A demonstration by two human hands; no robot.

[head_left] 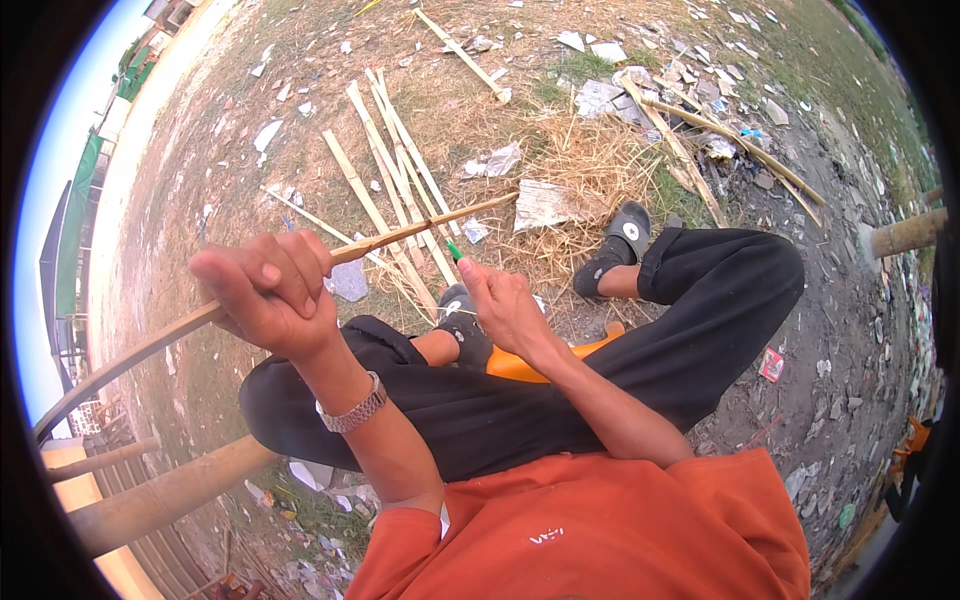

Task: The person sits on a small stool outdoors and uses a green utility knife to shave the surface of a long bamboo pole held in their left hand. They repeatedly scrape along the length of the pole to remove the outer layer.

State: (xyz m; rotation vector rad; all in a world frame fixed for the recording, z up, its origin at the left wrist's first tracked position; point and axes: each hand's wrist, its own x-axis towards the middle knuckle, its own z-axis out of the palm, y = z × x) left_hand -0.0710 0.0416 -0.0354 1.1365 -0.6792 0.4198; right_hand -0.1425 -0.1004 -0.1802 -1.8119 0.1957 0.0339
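Observation:
My left hand [270, 290] is raised at the left, its fingers wrapped round a long, thin bamboo strip [405, 232]. The strip slants from the lower left up to the centre, over the ground and other pieces. Below its far half, my right hand [505, 310] is closed on a small green-ended thing [454, 250]. Only the green end shows past the thumb, close under the strip; the rest is hidden by the fingers, so its kind is unclear. Between my legs, under the right forearm, lies an orange object [515, 368], partly covered.
Several split bamboo pieces [360, 185] lie ahead on the dry ground. Straw [590, 150] and a flat pale scrap [540, 205] are near my feet. More bamboo poles [740, 130] rest among rubble at the far right. A thick bamboo pole [175, 497] stands at my left knee, another [908, 232] at the right edge.

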